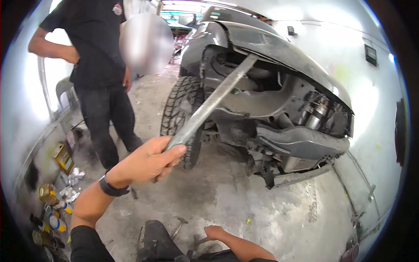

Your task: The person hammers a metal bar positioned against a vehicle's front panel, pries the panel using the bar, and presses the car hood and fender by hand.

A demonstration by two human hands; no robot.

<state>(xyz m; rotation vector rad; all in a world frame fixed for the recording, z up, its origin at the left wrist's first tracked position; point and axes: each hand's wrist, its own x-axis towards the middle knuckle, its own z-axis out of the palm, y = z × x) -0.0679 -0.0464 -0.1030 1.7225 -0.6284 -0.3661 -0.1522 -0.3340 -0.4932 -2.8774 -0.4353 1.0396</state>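
Observation:
My left hand point(148, 160), with a dark band on its wrist, is closed around the near end of a long flat metal bar point(209, 107). The bar slants up and away, its far end at the opening beneath the hood edge of a dark grey vehicle point(266, 41). Low in view, my right hand point(214, 233) is closed beside my leg. A dark piece shows at its fingers, too little visible to name. A hammer point(180, 223) appears near my knee, partly hidden at its lower end.
A person point(100, 65) in dark clothes stands at the left, near the tyre point(180, 102). Tins point(48, 194) and crumpled paper point(75, 176) lie along the left wall. The vehicle's front is stripped, exposing a bumper beam point(305, 142) and lower parts.

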